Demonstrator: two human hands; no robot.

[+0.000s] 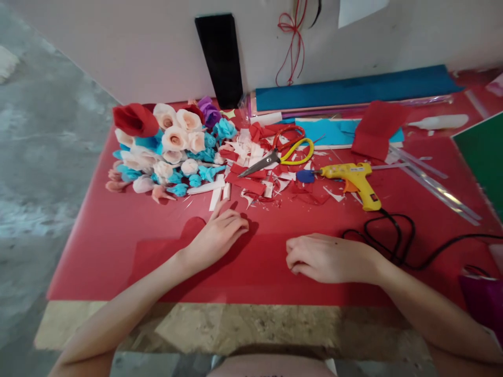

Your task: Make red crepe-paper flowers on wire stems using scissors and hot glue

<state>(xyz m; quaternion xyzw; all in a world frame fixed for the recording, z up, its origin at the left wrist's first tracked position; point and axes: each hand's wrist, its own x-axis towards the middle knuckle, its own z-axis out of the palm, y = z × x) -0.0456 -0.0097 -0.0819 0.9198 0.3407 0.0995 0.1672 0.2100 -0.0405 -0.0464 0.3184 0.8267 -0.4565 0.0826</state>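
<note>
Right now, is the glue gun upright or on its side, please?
The glue gun lies on its side, trigger and handle in profile.

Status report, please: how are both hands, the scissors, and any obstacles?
Left hand, right hand: apart, over red tabletop; grip unclear. Scissors on paper scraps, untouched. Black cord close to right hand.

Over the counter (94, 235), left of its middle, your left hand (218, 235) has one finger (218, 208) extended, the others curled. Right of its middle, your right hand (322, 256) curls its fingers inward. Your bare forearms (143, 285) cross its near edge.
</note>
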